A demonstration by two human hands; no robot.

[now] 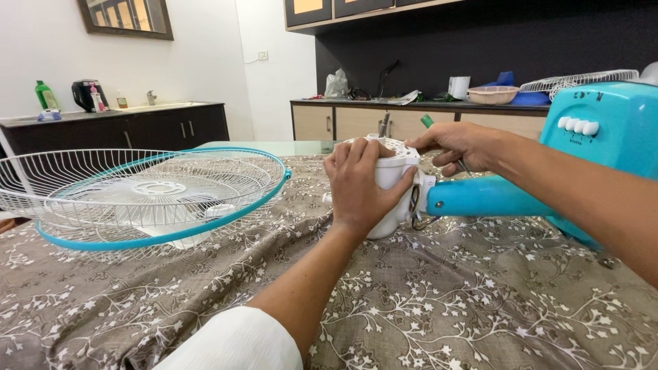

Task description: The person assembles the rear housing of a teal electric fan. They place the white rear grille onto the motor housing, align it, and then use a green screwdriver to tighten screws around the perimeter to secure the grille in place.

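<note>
Brown flowery cloth (439, 301) covers the table. Left hand (360, 185) fingers wrap tight round the white motor (392, 179), keeping it steady. Right hand (456, 145) pinches a green screwdriver (428, 122) over the motor's top. Its blue neck (483, 197) joins the base (606, 130). Wire guard (147, 195) lies well apart, leftward.

I am in a home kitchen-dining room: a dark cabinet run with a steel sink tap (151, 97), a green plastic soap bottle (45, 94), wooden wall cupboards (356, 8), and a floral brown tablecloth (445, 294).
</note>
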